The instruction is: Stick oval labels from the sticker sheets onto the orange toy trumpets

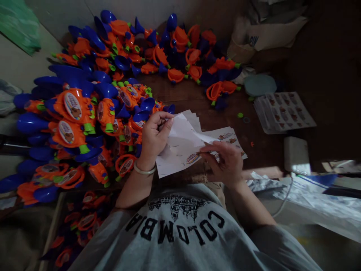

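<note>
A white sticker sheet (172, 160) is held above the table in front of my body, its upper part bent. My left hand (158, 135) pinches its upper left corner between thumb and fingers. At the sheet's right side my right hand (225, 160) has its thumb and fingers close together on the edge. One printed oval sticker (193, 157) shows near the sheet's lower right; whether it is partly peeled I cannot tell. More printed sheets (229, 137) lie beneath and behind. To the left are piled orange and blue plastic toys (76, 107), many bearing oval stickers.
More orange and blue toys (175, 75) line the back of the table. On the right are a stack of sticker sheets (287, 111), a pale blue lid (260, 84) and a white box (296, 154) with a cord. A crate of toys (86, 214) stands lower left.
</note>
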The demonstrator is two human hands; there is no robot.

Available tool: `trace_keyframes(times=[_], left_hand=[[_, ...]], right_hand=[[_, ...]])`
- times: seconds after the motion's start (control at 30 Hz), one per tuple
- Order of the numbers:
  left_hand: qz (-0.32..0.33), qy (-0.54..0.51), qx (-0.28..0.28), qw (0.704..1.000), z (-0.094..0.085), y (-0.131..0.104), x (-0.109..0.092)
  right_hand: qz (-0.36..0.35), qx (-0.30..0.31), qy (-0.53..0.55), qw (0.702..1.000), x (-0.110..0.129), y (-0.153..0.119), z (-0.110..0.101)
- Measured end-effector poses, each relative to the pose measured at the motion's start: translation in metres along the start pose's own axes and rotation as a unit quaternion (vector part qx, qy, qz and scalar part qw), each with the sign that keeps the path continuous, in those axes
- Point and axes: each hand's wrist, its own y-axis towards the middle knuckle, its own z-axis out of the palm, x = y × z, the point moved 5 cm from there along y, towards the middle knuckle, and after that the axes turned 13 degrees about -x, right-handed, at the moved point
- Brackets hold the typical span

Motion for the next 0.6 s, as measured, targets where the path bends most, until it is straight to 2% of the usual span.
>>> trace_keyframes(times=[0.13, 0.23, 0.3, 0.37, 0.4, 0.43, 0.47, 0.5, 0.53, 0.57, 0.6], left_hand=[[-0.003, 0.014, 0.011, 1.0, 0.003, 0.0, 0.013], [0.035, 0.04, 0.023, 0.998, 0.013, 0.006, 0.03], [0.094, 0.097, 0.078, 0.988, 0.032, 0.009, 0.043], [0.154, 0.168, 0.165, 0.96, 0.059, 0.008, 0.059], [0.169, 0.189, 0.193, 0.948, 0.071, 0.007, 0.066], [0.177, 0.204, 0.212, 0.939, 0.081, 0.006, 0.072], [0.18, 0.211, 0.22, 0.935, 0.089, 0.004, 0.076], [0.182, 0.216, 0.222, 0.933, 0.094, 0.001, 0.078], [0.185, 0.227, 0.224, 0.93, 0.097, -0.005, 0.078], [0.187, 0.244, 0.226, 0.924, 0.097, -0.012, 0.076], [0.189, 0.261, 0.233, 0.917, 0.095, -0.021, 0.073]], right_hand=[[-0.055, -0.003, -0.044, 0.997, 0.013, 0.0, -0.003], [-0.115, -0.012, -0.08, 0.99, 0.037, -0.01, -0.008], [-0.149, -0.01, -0.053, 0.987, 0.05, -0.017, -0.013], [-0.145, -0.019, -0.032, 0.989, 0.042, -0.015, -0.019], [-0.126, -0.032, -0.037, 0.991, 0.027, -0.008, -0.023], [-0.094, -0.059, -0.063, 0.992, 0.004, 0.003, -0.029], [-0.058, -0.058, -0.092, 0.992, -0.025, 0.016, -0.033], [-0.037, -0.1, -0.098, 0.989, -0.056, 0.033, -0.041], [-0.016, -0.116, -0.115, 0.987, -0.09, 0.052, -0.046], [0.0, -0.114, -0.129, 0.985, -0.124, 0.072, -0.049], [0.022, -0.088, -0.138, 0.986, -0.157, 0.091, -0.049]])
